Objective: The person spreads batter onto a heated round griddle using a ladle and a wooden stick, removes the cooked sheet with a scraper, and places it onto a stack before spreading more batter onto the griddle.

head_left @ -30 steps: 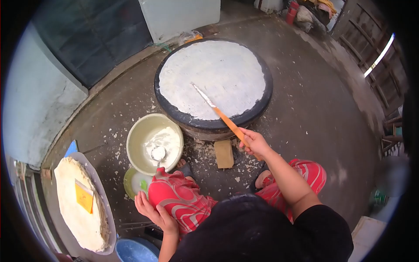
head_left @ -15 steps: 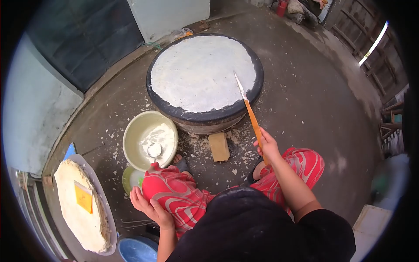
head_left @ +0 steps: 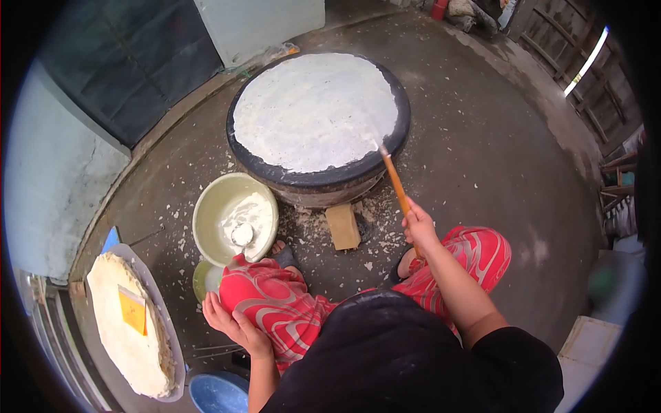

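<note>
My right hand [head_left: 418, 226] is wrapped round the wooden handle of a long spatula [head_left: 395, 180]. Its pale blade lies over the lower right edge of a white batter layer [head_left: 313, 110], which covers most of a round black griddle [head_left: 237, 146]. Beside my left knee, my left hand [head_left: 234, 327] holds nothing, its fingers apart. A cream basin [head_left: 206, 224] with white batter and a ladle [head_left: 242, 235] stands at the griddle's lower left. Partly behind my knee is a small green bowl [head_left: 200, 281].
A stack of pale flatbreads [head_left: 127, 344] with a yellow packet [head_left: 133, 311] lies on a tray at the left. A blue basin [head_left: 217, 394] is at the bottom. A tan block [head_left: 342, 227] sits before the griddle, among scattered flakes on the floor.
The spatula has swung from the middle of the batter layer to its right side, and its tip is now lower at the edge. My left hand stays beside my knee. The view has shifted slightly.
</note>
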The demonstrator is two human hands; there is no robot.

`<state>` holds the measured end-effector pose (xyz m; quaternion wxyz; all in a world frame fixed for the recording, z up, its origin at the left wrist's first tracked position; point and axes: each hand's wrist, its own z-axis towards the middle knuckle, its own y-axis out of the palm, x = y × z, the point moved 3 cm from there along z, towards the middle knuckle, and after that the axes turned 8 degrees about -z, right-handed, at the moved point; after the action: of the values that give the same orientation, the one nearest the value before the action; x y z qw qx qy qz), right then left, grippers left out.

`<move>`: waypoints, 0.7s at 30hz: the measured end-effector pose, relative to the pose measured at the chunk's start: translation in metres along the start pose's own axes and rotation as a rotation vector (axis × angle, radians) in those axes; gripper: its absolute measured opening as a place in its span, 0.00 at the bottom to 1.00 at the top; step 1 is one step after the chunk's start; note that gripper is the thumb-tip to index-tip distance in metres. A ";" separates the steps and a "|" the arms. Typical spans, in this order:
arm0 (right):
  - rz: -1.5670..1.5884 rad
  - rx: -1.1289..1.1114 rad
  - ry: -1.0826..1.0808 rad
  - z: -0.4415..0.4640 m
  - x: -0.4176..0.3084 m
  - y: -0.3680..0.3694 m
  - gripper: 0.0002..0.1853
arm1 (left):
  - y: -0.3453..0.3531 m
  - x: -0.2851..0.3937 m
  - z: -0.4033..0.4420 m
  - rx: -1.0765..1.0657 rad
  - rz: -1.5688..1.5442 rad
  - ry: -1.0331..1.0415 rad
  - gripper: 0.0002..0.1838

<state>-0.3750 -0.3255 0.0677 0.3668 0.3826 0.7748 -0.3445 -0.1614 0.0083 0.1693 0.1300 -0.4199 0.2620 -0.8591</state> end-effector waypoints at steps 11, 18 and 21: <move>0.037 -0.225 -0.120 -0.018 0.008 0.026 0.22 | -0.002 0.001 -0.002 0.005 -0.010 -0.011 0.24; 0.318 -0.163 -0.218 -0.007 -0.063 0.017 0.31 | -0.003 -0.004 -0.005 0.011 -0.007 -0.002 0.25; 0.083 -0.191 -0.265 -0.001 -0.059 0.024 0.30 | -0.004 -0.005 -0.006 0.029 -0.011 -0.017 0.24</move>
<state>-0.3288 -0.3336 0.1111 0.5144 0.3289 0.7324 -0.3013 -0.1633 0.0158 0.1649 0.1337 -0.4268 0.2461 -0.8599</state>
